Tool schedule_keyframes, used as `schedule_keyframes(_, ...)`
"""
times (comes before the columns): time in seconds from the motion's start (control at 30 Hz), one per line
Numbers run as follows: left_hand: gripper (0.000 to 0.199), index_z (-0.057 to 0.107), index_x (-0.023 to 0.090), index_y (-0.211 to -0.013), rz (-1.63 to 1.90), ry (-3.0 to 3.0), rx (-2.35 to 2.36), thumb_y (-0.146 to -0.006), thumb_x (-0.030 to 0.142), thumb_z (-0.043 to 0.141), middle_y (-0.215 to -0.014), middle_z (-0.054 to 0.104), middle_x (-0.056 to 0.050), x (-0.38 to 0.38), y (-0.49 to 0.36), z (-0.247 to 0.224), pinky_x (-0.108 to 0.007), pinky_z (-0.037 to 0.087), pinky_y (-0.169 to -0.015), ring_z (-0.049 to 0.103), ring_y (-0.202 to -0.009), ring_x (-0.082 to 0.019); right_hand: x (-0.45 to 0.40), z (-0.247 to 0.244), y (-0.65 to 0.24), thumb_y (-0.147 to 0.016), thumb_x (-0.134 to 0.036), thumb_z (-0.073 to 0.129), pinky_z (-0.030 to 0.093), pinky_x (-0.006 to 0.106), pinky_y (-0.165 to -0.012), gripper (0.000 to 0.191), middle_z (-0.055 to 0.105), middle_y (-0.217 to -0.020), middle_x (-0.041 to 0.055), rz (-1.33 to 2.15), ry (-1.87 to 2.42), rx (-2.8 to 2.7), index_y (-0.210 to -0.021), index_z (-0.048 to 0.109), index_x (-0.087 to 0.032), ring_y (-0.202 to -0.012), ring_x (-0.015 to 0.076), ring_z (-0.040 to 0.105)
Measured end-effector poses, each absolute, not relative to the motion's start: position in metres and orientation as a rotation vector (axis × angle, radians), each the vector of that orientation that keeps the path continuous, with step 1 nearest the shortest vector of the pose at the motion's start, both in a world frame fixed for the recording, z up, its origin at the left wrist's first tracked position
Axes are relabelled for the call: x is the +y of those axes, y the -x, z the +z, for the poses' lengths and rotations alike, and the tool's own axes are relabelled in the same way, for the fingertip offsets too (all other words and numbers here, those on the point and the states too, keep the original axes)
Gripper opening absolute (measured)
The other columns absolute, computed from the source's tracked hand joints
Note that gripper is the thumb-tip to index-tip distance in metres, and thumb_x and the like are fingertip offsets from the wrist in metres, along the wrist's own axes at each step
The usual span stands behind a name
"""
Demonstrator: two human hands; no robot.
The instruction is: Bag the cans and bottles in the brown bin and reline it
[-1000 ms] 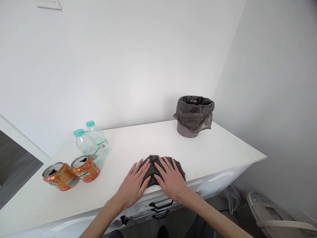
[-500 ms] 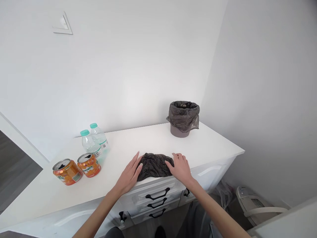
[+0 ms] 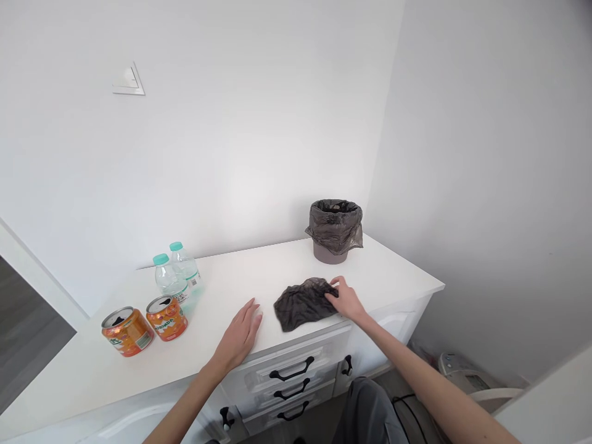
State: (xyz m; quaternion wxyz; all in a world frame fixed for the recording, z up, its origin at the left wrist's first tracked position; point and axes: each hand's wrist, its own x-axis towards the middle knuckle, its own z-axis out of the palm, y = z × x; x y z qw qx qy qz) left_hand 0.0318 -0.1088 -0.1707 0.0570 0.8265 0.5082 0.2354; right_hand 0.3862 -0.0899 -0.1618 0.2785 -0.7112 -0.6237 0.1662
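Observation:
A crumpled black plastic bag (image 3: 305, 303) lies near the front edge of the white countertop (image 3: 240, 271). My right hand (image 3: 345, 300) pinches the bag's right end between thumb and fingers. To the left, my left hand (image 3: 239, 336) rests flat on the countertop, fingers stretched out, apart from the bag and holding nothing. Behind the bag stands a small bin (image 3: 330, 253) lined with a black bag (image 3: 335, 227) folded over its rim.
On the left stand two opened orange soda cans (image 3: 128, 332) and two clear bottles (image 3: 170, 279) with teal caps. White walls close off the back and right. Below the counter edge are drawers with black handles (image 3: 292, 369). A pale appliance (image 3: 467, 373) sits at lower right.
The black bag has shifted right, with my right hand now gripping its right end. My left hand has come away from the bag's left side. The camera view has shifted slightly.

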Motion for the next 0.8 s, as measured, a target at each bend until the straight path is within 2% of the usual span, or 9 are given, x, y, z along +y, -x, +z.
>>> schedule_keyframes(0.13, 0.051, 0.056, 0.023, -0.141, 0.704, -2.62, 1.509, -0.107, 0.052, 0.032, -0.157, 0.052, -0.01, -0.105, -0.034, -0.176, -0.051, 0.04, -0.122, 0.044, -0.149, -0.027, -0.073, -0.157, -0.458, -0.093, -0.028, 0.056, 0.051, 0.034, -0.085, 0.039, 0.075, -0.108, 0.0111, 0.361, 2.083, -1.528, -0.131, 0.049, -0.021, -0.102, 0.0258, 0.072)
schedule_keyframes(0.2, 0.049, 0.055, 0.024, -0.14, 0.707, -2.633, 1.498, -0.107, 0.051, 0.032, -0.156, 0.053, -0.01, -0.105, -0.036, -0.176, -0.052, 0.041, -0.122, 0.045, -0.148, -0.027, -0.066, -0.15, -0.494, -0.094, -0.027, 0.053, 0.05, 0.041, -0.09, 0.043, 0.073, -0.112, 0.0169, 0.293, 2.183, -1.451, -0.135, 0.049, -0.018, -0.107, 0.0307, 0.07)
schedule_keyframes(0.27, 0.049, 0.055, 0.024, -0.14, 0.696, -2.629, 1.501, -0.107, 0.051, 0.032, -0.156, 0.053, -0.01, -0.106, -0.038, -0.174, -0.053, 0.04, -0.122, 0.044, -0.149, -0.027, -0.06, -0.143, -0.522, -0.094, -0.025, 0.048, 0.046, 0.05, -0.098, 0.051, 0.065, -0.128, 0.0253, 0.191, 2.252, -1.384, -0.143, 0.043, -0.012, -0.121, 0.0364, 0.063)
schedule_keyframes(0.33, 0.049, 0.054, 0.023, -0.141, 0.665, -2.619, 1.511, -0.107, 0.051, 0.033, -0.157, 0.052, -0.01, -0.106, -0.039, -0.172, -0.052, 0.04, -0.123, 0.043, -0.15, -0.027, -0.054, -0.14, -0.537, -0.094, -0.026, 0.048, 0.035, 0.057, -0.111, 0.061, 0.048, -0.15, 0.0289, 0.058, 2.277, -1.38, -0.151, 0.035, -0.01, -0.14, 0.039, 0.047)
schedule_keyframes(0.43, 0.049, 0.053, 0.023, -0.143, 0.626, -2.609, 1.526, -0.107, 0.051, 0.034, -0.16, 0.05, -0.009, -0.105, -0.039, -0.171, -0.051, 0.039, -0.123, 0.041, -0.151, -0.027, -0.047, -0.151, -0.528, -0.099, -0.041, 0.045, 0.021, 0.062, -0.12, 0.068, 0.029, -0.166, 0.0246, -0.108, 2.267, -1.57, -0.16, 0.028, -0.014, -0.153, 0.0392, 0.025)
schedule_keyframes(0.53, 0.049, 0.052, 0.025, -0.145, 0.631, -2.624, 1.526, -0.107, 0.051, 0.034, -0.161, 0.049, -0.007, -0.104, -0.039, -0.173, -0.051, 0.039, -0.124, 0.04, -0.152, -0.027, -0.043, -0.175, -0.499, -0.102, -0.063, 0.032, 0.016, 0.067, -0.12, 0.071, 0.025, -0.17, 0.0178, -0.053, 2.229, -1.792, -0.162, 0.03, -0.026, -0.156, 0.0414, 0.019)
schedule_keyframes(0.6, 0.05, 0.051, 0.025, -0.146, 0.642, -2.639, 1.516, -0.107, 0.05, 0.033, -0.16, 0.049, -0.008, -0.104, -0.039, -0.174, -0.052, 0.038, -0.124, 0.04, -0.152, -0.027, -0.04, -0.189, -0.482, -0.1, -0.072, 0.025, 0.01, 0.071, -0.119, 0.075, 0.023, -0.172, 0.014, 0.058, 2.238, -1.816, -0.163, 0.031, -0.032, -0.157, 0.0434, 0.014)
schedule_keyframes(0.7, 0.049, 0.05, 0.025, -0.147, 0.649, -2.649, 1.506, -0.108, 0.049, 0.033, -0.16, 0.049, -0.008, -0.105, -0.039, -0.173, -0.053, 0.038, -0.124, 0.041, -0.152, -0.027, -0.037, -0.202, -0.47, -0.097, -0.078, 0.02, 0.003, 0.076, -0.118, 0.08, 0.021, -0.172, 0.0124, 0.181, 2.284, -1.751, -0.164, 0.029, -0.035, -0.157, 0.0455, 0.01)
schedule_keyframes(0.8, 0.048, 0.05, 0.026, -0.147, 0.629, -2.641, 1.52, -0.108, 0.049, 0.034, -0.161, 0.049, -0.007, -0.105, -0.039, -0.17, -0.053, 0.039, -0.123, 0.04, -0.152, -0.027, -0.034, -0.207, -0.469, -0.097, -0.078, 0.02, 0.002, 0.076, -0.118, 0.08, 0.021, -0.173, 0.0121, 0.172, 2.301, -1.731, -0.164, 0.03, -0.035, -0.158, 0.0448, 0.01)
